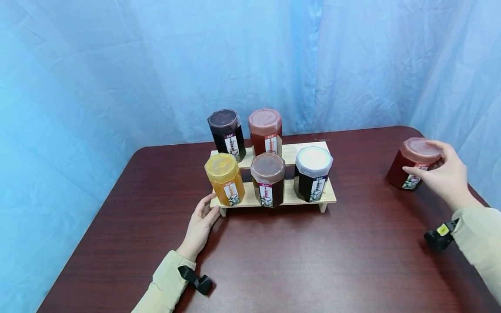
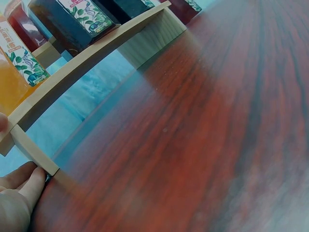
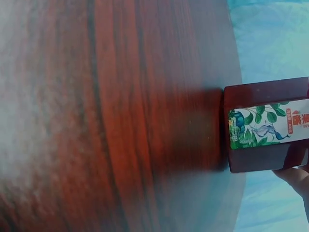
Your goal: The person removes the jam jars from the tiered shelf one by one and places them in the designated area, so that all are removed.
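Observation:
A two-tier wooden display rack stands on the table, with octagonal jars on both steps. My left hand grips the rack's left end; in the left wrist view, fingers lie against its leg. Right above that hand sits a yellow jar, beside a brown jar and a white-lidded dark jar. On the back step are a dark purple jar and a red jar. Off to the right, my right hand holds a dark red jar between thumb and fingers, its label facing the wrist camera.
The dark reddish-brown wooden table reaches back to a light blue curtain, which also hangs at both sides. A black wrist camera is strapped over the left sleeve, and another camera over the right.

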### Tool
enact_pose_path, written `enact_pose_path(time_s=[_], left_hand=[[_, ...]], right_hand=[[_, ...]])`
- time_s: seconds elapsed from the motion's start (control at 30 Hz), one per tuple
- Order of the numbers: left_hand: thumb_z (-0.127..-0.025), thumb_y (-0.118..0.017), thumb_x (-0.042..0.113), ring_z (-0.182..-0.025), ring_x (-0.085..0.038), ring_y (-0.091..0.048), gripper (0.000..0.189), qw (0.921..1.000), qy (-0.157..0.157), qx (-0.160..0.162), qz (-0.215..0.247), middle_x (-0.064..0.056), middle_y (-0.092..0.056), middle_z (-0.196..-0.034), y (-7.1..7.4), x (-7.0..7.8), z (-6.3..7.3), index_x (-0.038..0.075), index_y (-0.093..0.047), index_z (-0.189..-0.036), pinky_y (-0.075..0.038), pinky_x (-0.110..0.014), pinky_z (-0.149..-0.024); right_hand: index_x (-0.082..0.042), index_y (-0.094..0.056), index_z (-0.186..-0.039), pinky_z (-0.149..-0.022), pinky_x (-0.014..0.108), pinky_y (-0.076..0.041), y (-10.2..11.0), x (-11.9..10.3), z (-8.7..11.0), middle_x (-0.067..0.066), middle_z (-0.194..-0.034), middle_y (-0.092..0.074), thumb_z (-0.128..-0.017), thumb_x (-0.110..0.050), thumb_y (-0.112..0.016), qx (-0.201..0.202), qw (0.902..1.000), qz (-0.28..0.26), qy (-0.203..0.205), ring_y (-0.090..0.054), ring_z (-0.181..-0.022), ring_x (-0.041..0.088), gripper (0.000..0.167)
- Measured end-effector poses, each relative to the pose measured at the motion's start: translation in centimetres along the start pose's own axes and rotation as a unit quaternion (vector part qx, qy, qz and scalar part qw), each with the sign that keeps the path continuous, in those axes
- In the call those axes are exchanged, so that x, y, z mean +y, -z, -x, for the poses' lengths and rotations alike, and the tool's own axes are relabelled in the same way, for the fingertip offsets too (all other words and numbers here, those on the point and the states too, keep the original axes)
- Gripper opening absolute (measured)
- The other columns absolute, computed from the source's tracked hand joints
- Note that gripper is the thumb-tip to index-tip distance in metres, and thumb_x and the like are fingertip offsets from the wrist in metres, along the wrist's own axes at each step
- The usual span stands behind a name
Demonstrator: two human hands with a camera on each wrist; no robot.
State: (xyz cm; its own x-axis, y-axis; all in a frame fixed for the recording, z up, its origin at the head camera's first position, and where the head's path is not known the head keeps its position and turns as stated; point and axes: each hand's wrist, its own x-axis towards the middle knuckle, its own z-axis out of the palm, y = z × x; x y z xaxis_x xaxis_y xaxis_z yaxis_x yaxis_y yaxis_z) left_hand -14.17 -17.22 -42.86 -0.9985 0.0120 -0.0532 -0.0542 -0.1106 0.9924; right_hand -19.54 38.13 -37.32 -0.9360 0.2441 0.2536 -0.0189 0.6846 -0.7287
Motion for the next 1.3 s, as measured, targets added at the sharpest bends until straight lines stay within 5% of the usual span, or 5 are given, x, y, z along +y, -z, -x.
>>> enact_pose_path(time_s=[0.27,0.77,1.1,1.3], left_hand=[[-0.099,-0.045,0.006,-0.111,0.000,-0.050,0.043,1.0000,0.001,-0.004,-0.008,-0.014,-0.031,-0.150,0.04,0.03,0.15,0.003,-0.032,-0.140,-0.043,-0.021,-0.094],[-0.098,-0.045,0.004,-0.107,-0.001,-0.053,0.043,1.0000,-0.002,0.002,0.002,-0.017,-0.035,-0.146,-0.02,0.03,0.06,0.003,-0.033,-0.140,-0.044,-0.019,-0.091],[-0.098,-0.047,0.006,-0.105,-0.001,-0.053,0.044,1.0000,-0.009,0.003,-0.002,-0.020,-0.036,-0.144,-0.03,-0.07,0.07,0.002,-0.032,-0.139,-0.044,-0.019,-0.090],[-0.099,-0.046,0.005,-0.106,-0.001,-0.053,0.044,1.0000,-0.004,0.001,-0.005,-0.019,-0.037,-0.144,0.01,-0.13,0.13,0.003,-0.032,-0.140,-0.044,-0.019,-0.091]], right_hand=[[-0.024,-0.022,-0.150,-0.065,-0.002,-0.030,-0.35,0.60,-0.02,0.021,-0.147,-0.032,-0.079,-0.032,-0.076,0.002,0.9996,0.024,-0.014,-0.035,-0.102,-0.007,0.089],[-0.011,-0.016,-0.150,-0.057,0.004,-0.033,0.25,0.68,-0.65,0.028,-0.136,-0.031,-0.080,-0.031,-0.075,-0.035,0.9986,0.039,0.003,-0.031,-0.083,-0.011,0.094],[-0.010,-0.017,-0.150,-0.055,0.008,-0.037,0.37,0.55,-0.63,0.010,-0.112,-0.039,-0.079,-0.029,-0.077,-0.038,0.9984,0.040,0.010,-0.040,-0.070,-0.009,0.095],[-0.006,-0.015,-0.150,-0.054,0.007,-0.035,0.40,0.34,-0.42,0.027,-0.129,-0.036,-0.081,-0.030,-0.075,-0.044,0.9977,0.050,0.009,-0.036,-0.073,-0.011,0.095]])
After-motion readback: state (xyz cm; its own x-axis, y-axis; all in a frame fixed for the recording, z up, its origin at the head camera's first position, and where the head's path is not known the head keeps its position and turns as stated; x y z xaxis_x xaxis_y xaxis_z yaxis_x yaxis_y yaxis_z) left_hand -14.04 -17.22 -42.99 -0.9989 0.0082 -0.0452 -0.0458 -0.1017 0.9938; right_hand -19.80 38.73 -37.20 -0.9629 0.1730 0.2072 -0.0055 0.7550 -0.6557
